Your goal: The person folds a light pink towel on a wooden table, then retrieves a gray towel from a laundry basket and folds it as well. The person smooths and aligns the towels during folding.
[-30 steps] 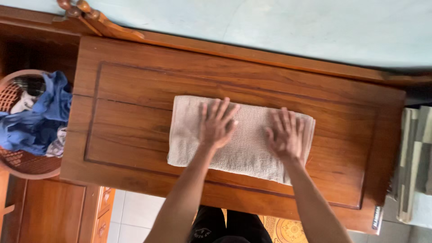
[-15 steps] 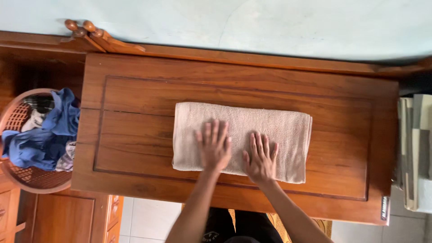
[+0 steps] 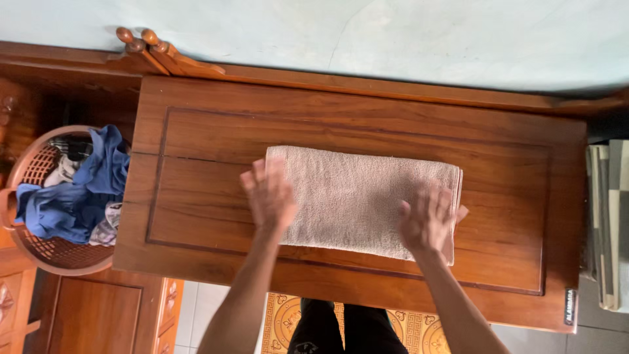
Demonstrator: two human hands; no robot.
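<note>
The folded beige towel [image 3: 363,200] lies flat on the wooden surface [image 3: 196,131] under my hands. My left hand [image 3: 268,195], fingers spread, rests at its left end; my right hand [image 3: 429,216], open too, presses its right end.

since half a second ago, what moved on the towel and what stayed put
Both hands slid apart along the folded beige towel: the left hand out to its left end, the right hand out to its right end. Both stay flat and open, gripping nothing. The towel kept its place and fold on the wooden tabletop, and the laundry basket of clothes is unchanged.
</note>
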